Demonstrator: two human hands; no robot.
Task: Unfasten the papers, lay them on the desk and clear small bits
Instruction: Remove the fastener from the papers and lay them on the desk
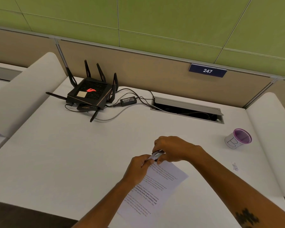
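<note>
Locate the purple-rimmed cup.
Head view, right side of the desk: the cup stands beyond the right hand, near the open cable tray.

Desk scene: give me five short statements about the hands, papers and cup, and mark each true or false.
1. Both hands, left and right, meet at the top corner of the papers. True.
2. The papers lie flat, untouched. False: they are gripped at the corner.
3. The cup stands right of the hands. True.
4. The cup lies tipped over. False: it stands upright.
5. The router sits at the desk's near edge. False: it sits at the back by the partition.
</note>
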